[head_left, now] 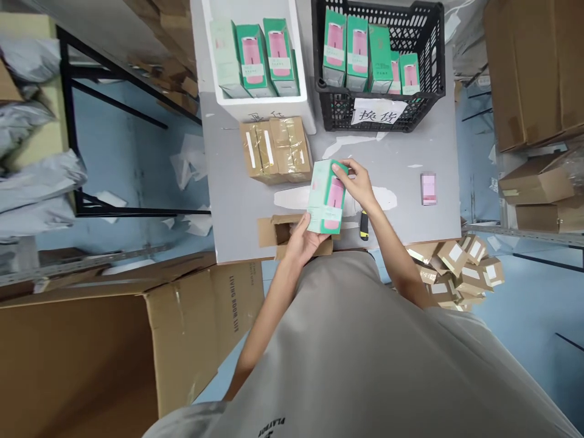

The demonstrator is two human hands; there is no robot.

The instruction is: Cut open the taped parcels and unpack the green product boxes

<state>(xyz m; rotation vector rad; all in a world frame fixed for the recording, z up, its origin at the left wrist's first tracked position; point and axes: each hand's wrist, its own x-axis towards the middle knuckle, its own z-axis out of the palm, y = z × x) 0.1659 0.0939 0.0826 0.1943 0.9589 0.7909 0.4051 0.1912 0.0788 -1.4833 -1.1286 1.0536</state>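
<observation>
Between my hands is a green product box (327, 198) with a picture of a pink bottle on its front, held tilted above the table. My left hand (302, 243) grips its lower end, thumb on the pale side. At the upper end my right hand (356, 182) holds the top edge with thumb and fingers. Below the left hand lies an opened cardboard box (268, 232), partly hidden by that hand and the green box. A yellow and black box cutter (364, 225) rests on the table, near my right forearm.
A white bin (260, 108) and a black plastic crate (378, 121), both with green boxes, stand at the table's back. Taped cardboard boxes (276, 149) sit before the bin. A small pink item (429, 188) lies right. A big open carton (182, 340) is at lower left.
</observation>
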